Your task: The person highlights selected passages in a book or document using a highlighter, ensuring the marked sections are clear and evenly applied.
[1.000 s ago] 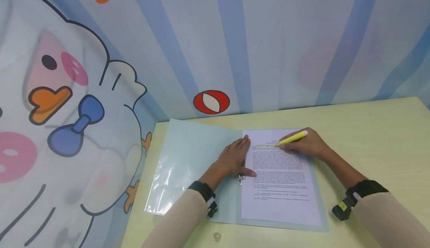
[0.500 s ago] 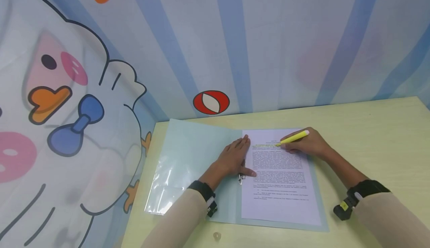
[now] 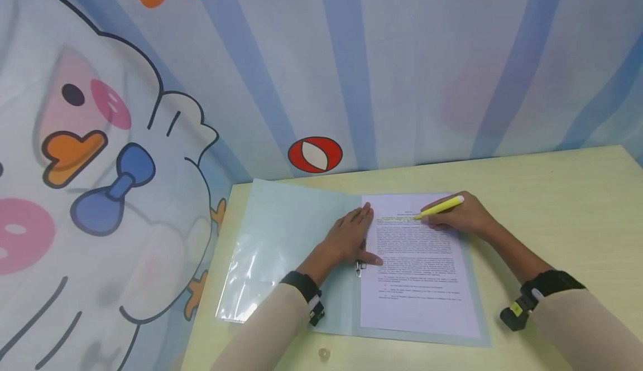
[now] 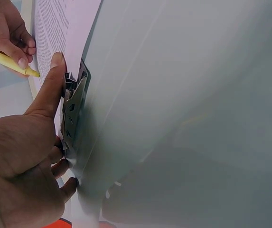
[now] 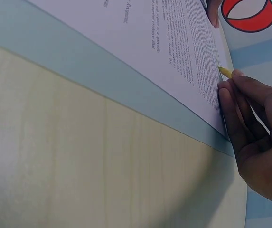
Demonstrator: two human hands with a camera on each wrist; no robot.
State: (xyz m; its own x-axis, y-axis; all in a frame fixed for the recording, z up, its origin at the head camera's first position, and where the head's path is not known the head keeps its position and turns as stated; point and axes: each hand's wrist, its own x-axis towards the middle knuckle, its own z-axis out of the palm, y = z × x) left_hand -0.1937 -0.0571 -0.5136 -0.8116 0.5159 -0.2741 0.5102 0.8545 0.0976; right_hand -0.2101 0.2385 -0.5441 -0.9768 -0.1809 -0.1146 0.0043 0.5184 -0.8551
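Note:
My right hand (image 3: 459, 215) pinches a yellow highlighter (image 3: 442, 206), its tip on the upper lines of a printed sheet (image 3: 419, 315). Yellow marking runs along the text left of the tip. The sheet lies in an opened light-blue folder (image 3: 286, 209). With fingers spread straight, my left hand (image 3: 346, 240) rests flat over the fold and the sheet's left margin, thumb on the paper. Beside that thumb, in the left wrist view, a metal clip (image 4: 74, 104) stands along the sheet's edge. The right wrist view shows the highlighter's tip (image 5: 225, 71) at the text.
The folder lies on a pale wooden table (image 3: 552, 203). A small round beige thing (image 3: 324, 354) lies near the front edge. Behind the table hangs a striped blue cloth backdrop (image 3: 417, 70) with a cartoon duck (image 3: 115, 192) at left.
The highlighter's tip has slid slightly right along the text line, with my right hand moving along. My left hand stays in place on the sheet.

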